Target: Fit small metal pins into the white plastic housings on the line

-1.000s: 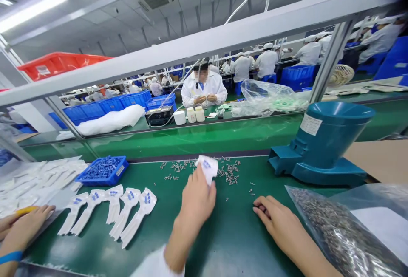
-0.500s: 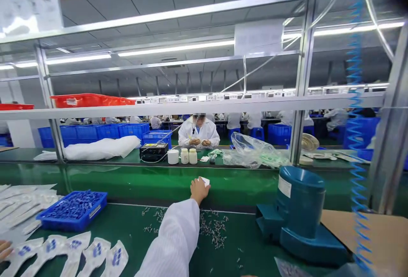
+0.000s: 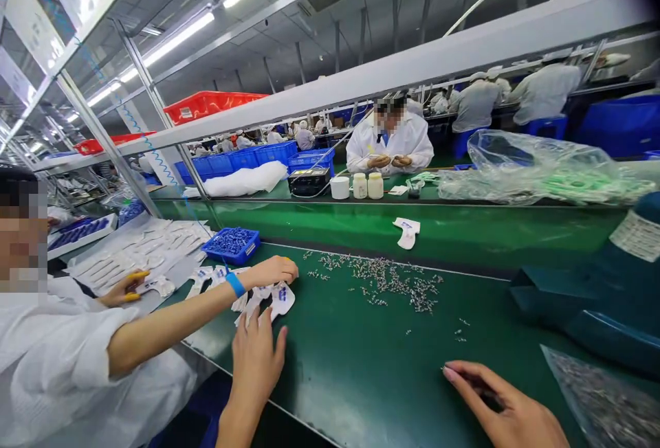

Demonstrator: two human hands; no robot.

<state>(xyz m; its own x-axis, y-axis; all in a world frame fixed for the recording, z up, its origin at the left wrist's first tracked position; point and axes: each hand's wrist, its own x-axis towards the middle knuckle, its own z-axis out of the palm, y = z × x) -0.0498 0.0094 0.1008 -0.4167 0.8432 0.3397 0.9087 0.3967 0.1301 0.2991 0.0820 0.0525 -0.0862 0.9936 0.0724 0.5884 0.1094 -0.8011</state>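
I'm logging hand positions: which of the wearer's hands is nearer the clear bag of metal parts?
Right. The right hand is just left of the clear bag; the left hand is farther left, by white pieces.

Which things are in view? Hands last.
Metal parts: many, silver, bench centre
Parts bag: one, clear, lower right
Printed pieces: several, white, bench left; one on belt
Other pieces: many, white, far left
Parts tray: one, blue, bench left
Hopper-like unit: one, teal, right edge
Jars: three, whitish, beyond belt
Box: one, black, beside jars
Plastic bagging: one heap, clear, beyond belt
Wrapping: one, white, beyond belt
Bins: two, red, upper left
Crates: several, blue, background
Co-workers: several, white-clad, left and beyond
Left hand: one, bare, by printed pieces
Right hand: one, bare, lower right
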